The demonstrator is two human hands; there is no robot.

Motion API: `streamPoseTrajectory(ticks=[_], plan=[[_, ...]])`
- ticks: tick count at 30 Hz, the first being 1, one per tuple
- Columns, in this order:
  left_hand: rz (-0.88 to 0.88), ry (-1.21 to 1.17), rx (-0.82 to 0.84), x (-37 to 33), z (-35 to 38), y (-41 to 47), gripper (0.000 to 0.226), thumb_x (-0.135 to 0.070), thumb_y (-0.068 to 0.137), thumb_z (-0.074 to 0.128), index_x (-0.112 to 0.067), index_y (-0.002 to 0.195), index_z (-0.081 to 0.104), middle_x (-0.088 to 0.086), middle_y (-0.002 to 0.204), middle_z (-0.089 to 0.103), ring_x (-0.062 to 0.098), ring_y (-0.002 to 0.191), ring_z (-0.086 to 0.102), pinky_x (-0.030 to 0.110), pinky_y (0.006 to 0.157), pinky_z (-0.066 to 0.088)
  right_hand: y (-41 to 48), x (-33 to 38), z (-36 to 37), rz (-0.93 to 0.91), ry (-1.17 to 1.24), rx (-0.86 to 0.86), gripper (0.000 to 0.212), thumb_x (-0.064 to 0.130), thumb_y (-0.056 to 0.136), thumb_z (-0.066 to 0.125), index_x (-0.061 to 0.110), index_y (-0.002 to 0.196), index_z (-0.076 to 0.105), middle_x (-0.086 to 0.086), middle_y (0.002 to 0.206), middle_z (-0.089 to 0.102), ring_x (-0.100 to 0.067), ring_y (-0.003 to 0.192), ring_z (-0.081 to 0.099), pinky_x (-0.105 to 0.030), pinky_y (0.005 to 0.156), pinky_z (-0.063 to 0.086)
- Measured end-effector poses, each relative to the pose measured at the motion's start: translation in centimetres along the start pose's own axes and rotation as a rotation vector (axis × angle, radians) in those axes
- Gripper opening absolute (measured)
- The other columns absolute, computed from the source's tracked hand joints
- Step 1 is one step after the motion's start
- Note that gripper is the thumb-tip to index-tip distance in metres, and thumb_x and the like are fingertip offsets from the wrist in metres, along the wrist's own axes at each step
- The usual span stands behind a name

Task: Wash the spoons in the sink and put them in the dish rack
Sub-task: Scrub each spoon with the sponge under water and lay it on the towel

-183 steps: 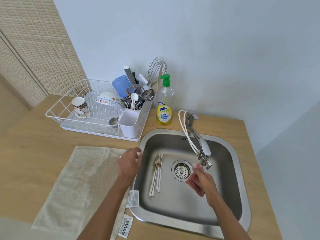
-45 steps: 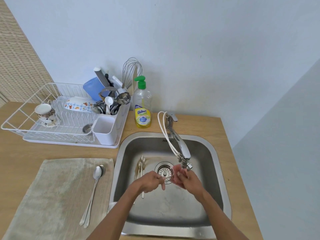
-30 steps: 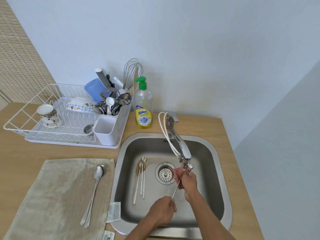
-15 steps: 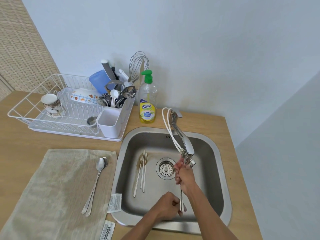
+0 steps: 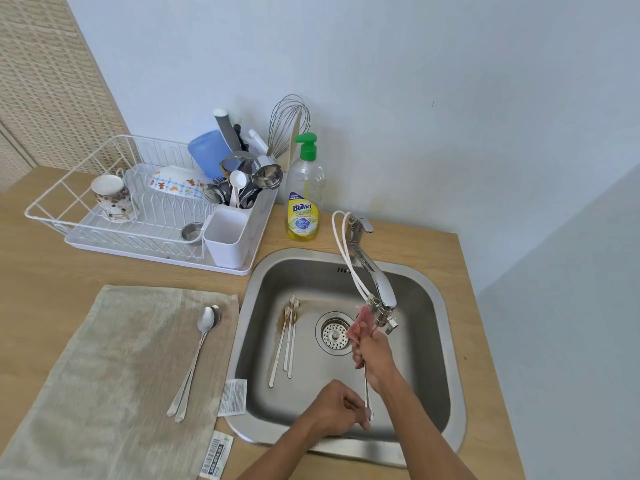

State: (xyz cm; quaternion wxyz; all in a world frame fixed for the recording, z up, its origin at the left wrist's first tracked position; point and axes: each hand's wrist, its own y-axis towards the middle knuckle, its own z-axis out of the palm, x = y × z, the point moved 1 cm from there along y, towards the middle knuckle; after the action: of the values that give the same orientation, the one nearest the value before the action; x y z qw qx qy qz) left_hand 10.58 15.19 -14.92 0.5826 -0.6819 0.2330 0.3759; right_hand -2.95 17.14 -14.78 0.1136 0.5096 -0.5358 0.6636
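Observation:
My left hand [image 5: 341, 408] pinches the handle end of a long thin spoon [image 5: 366, 386] over the steel sink [image 5: 346, 268]. My right hand [image 5: 372, 355] grips a pink sponge [image 5: 361, 320] wrapped around that spoon's upper part, just below the tap [image 5: 375, 289]. Three thin spoons [image 5: 286, 341] lie on the sink floor left of the drain [image 5: 334, 333]. Two larger spoons [image 5: 195, 358] rest on the beige towel [image 5: 114, 375]. The white dish rack [image 5: 62, 202] stands at the back left with its cutlery holder [image 5: 227, 237].
A dish soap bottle [image 5: 304, 199] stands behind the sink. The rack holds a patterned mug [image 5: 110, 195], a blue cup [image 5: 206, 157], a whisk [image 5: 287, 126] and several utensils. Paper tags [image 5: 232, 396] lie at the towel's right edge.
Both hands moved from the drain area; my left hand lifted one spoon from the sink floor and drew its handle toward me while my right hand slides the sponge along it.

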Motion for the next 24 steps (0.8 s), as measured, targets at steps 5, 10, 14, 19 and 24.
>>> streamPoseTrajectory(ticks=[5, 10, 14, 19, 24], plan=[[0.031, -0.022, -0.12, -0.1, -0.2, 0.8, 0.014, -0.016, 0.089, 0.069, -0.008, 0.084, 0.079, -0.002, 0.075, 0.076, -0.008, 0.053, 0.056, 0.008, 0.058, 0.04, -0.5, -0.3, -0.1, -0.014, -0.025, 0.11, 0.033, 0.022, 0.107, 0.037, 0.005, 0.096, 0.063, -0.001, 0.052, 0.048, -0.014, 0.045, 0.04, -0.026, 0.042, 0.034], [-0.138, 0.09, 0.003, -1.0, -2.7, 0.7, 0.017, -0.014, 0.084, 0.065, -0.012, 0.092, 0.08, -0.009, 0.078, 0.078, 0.005, 0.055, 0.041, 0.016, 0.044, 0.032, -1.3, -1.0, -1.8, -0.06, -0.165, 0.06, 0.026, 0.031, 0.105, 0.043, 0.03, 0.104, 0.07, 0.006, 0.053, 0.044, -0.01, 0.048, 0.033, -0.025, 0.045, 0.029], [-0.114, -0.009, -0.248, -0.9, -5.8, 2.0, 0.021, -0.023, 0.095, 0.059, -0.013, 0.096, 0.077, -0.002, 0.076, 0.077, 0.006, 0.044, 0.034, 0.015, 0.04, 0.025, -1.6, -1.3, -2.7, -0.165, -0.279, -0.019, 0.031, 0.037, 0.105, 0.04, 0.042, 0.105, 0.071, 0.013, 0.055, 0.05, -0.006, 0.051, 0.038, -0.023, 0.048, 0.032], [0.072, -0.08, -0.427, -4.8, -7.2, 5.8, 0.028, -0.04, 0.091, 0.065, -0.016, 0.085, 0.079, -0.004, 0.075, 0.075, 0.006, 0.051, 0.046, 0.018, 0.046, 0.036, -1.6, -1.5, -2.7, -0.265, -0.448, -0.061, 0.038, 0.032, 0.106, 0.038, 0.029, 0.096, 0.074, 0.005, 0.065, 0.066, -0.008, 0.061, 0.055, -0.026, 0.061, 0.043], [0.077, -0.042, -0.413, -6.2, -6.7, 8.4, 0.023, -0.028, 0.087, 0.073, -0.021, 0.066, 0.08, -0.009, 0.061, 0.069, 0.006, 0.054, 0.05, 0.019, 0.053, 0.038, -1.5, -0.9, -2.6, -0.23, -0.562, -0.068, 0.045, 0.034, 0.106, 0.037, 0.023, 0.068, 0.058, 0.005, 0.063, 0.064, -0.01, 0.056, 0.053, -0.024, 0.055, 0.04]])
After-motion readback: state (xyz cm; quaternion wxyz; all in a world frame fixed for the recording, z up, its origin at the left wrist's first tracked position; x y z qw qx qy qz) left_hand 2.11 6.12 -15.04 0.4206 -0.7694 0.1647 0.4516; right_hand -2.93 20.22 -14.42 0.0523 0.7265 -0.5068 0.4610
